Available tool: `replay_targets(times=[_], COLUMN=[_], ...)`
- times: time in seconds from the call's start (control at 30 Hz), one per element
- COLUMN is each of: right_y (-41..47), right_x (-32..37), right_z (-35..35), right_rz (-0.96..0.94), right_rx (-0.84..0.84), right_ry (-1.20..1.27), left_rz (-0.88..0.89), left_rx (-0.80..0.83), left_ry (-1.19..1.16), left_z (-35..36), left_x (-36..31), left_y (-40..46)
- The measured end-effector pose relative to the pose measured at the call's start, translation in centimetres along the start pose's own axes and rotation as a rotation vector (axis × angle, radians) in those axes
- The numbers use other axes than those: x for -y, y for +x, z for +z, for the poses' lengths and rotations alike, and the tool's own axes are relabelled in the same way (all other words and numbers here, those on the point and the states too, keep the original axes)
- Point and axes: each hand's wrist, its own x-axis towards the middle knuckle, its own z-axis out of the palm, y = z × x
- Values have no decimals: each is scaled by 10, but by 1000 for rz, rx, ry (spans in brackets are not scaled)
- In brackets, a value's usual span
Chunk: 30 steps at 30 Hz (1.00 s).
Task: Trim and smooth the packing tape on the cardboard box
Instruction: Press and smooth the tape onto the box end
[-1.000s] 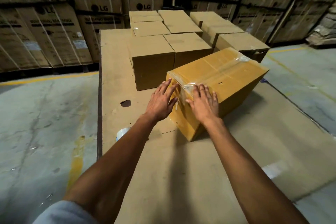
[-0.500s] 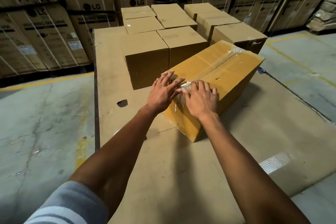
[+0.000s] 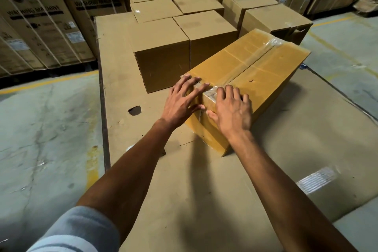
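A long yellowish cardboard box lies at an angle on a cardboard-covered work surface. Clear packing tape runs along its top seam and folds over the near end, where it looks crinkled. My left hand lies flat with fingers spread on the near top corner and the near end face. My right hand presses flat on the near top edge, just right of the tape, with its thumb on the end face. Neither hand holds anything.
Several plain brown boxes stand packed together behind and left of the taped box. Large LG appliance cartons line the back wall. A hole marks the surface left of my hands. Concrete floor lies to the left and right.
Both hands slid up from the near end face onto the top edge and closer together over the tape end. The view has moved nearer the box.
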Motion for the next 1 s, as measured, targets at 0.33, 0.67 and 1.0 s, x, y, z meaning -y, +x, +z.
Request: replay_targets(times=[0.33, 0.67, 1.0], right_y=[-5, -6, -9], right_x=[0, 3, 2], right_z=[-7, -6, -10], right_rz=[27, 38, 78], right_rx=[-73, -54, -71], right_ry=[103, 63, 122], left_rz=[42, -21, -40], left_rx=[-18, 55, 39], left_ry=[-74, -17, -113], left_z=[-10, -14, -24], left_x=[0, -7, -9], left_y=[2, 1, 3])
